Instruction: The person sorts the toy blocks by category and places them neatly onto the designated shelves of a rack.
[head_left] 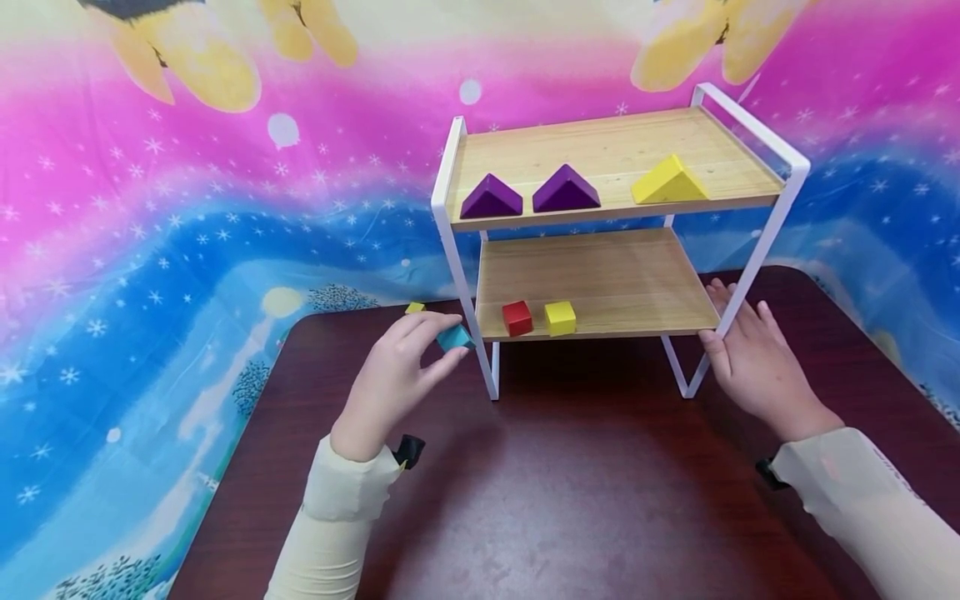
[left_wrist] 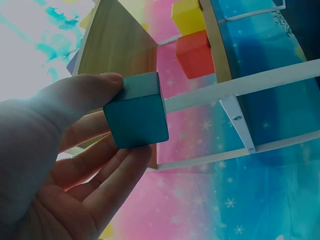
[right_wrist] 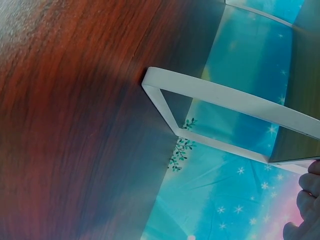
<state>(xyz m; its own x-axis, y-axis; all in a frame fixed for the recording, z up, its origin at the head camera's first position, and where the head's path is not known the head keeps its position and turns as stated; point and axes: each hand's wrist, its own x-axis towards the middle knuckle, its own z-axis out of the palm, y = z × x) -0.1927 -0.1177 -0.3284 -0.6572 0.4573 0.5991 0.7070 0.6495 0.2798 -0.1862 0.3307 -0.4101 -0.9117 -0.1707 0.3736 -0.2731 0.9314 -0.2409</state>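
My left hand (head_left: 393,367) pinches a teal cube (left_wrist: 137,112) between thumb and fingertips, beside the front left leg of a two-tier shelf rack (head_left: 600,258). In the head view, part of the cube is covered by fingers. My right hand (head_left: 761,371) holds the rack's front right leg near the lower board, with the thumb in front and fingers passing behind. Only its fingers (right_wrist: 310,197) show at the edge of the right wrist view. A red cube (head_left: 517,318) and a yellow cube (head_left: 560,318) sit along the lower board's front edge.
On the upper board stand two purple triangular blocks (head_left: 566,189) and a yellow triangular block (head_left: 670,181). A small yellow block (head_left: 415,307) peeks out behind my left hand on the dark wooden table (head_left: 570,500). A colourful printed cloth (head_left: 187,225) hangs behind.
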